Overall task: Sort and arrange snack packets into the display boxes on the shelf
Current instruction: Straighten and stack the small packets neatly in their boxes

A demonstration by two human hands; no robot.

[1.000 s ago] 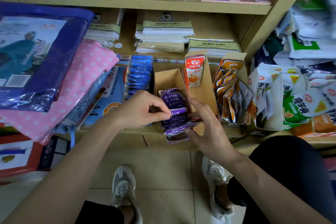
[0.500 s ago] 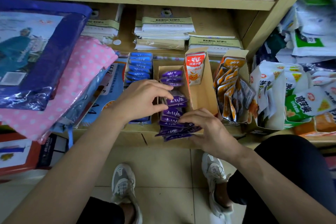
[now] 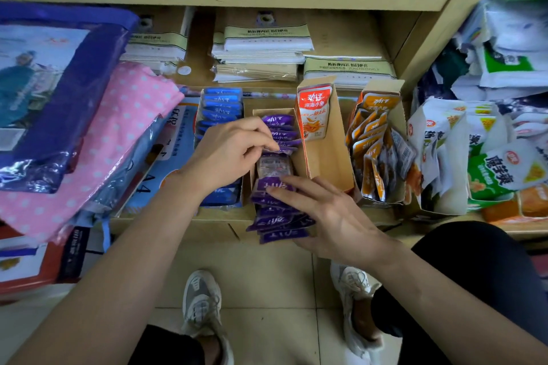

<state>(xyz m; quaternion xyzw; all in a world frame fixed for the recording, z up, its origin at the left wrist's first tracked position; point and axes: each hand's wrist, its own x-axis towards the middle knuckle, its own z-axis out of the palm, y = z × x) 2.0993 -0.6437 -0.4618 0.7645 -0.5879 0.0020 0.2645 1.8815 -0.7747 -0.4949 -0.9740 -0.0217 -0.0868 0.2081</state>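
Observation:
A narrow cardboard display box point(image 3: 257, 113) on the shelf holds a row of purple snack packets point(image 3: 278, 122). My left hand point(image 3: 228, 154) pinches the top edge of a packet in the middle of that row. My right hand point(image 3: 332, 218) lies with straight fingers on the front purple packets point(image 3: 274, 224), which spill over the shelf's edge. To the right, a taller box point(image 3: 336, 139) holds one red packet point(image 3: 313, 111) upright at its back. Blue packets point(image 3: 221, 104) fill the box on the left.
An orange-packet box point(image 3: 378, 139) and white and green snack bags point(image 3: 462, 154) stand to the right. Pink dotted fabric point(image 3: 98, 154) and a blue plastic package point(image 3: 53, 83) lie at the left. Paper stacks point(image 3: 264, 47) fill the shelf's back. My shoes point(image 3: 203, 302) rest on the tiled floor.
My left hand has risen from the front packets to pinch one in the middle of the row. My right hand's fingers have spread flat over the front packets.

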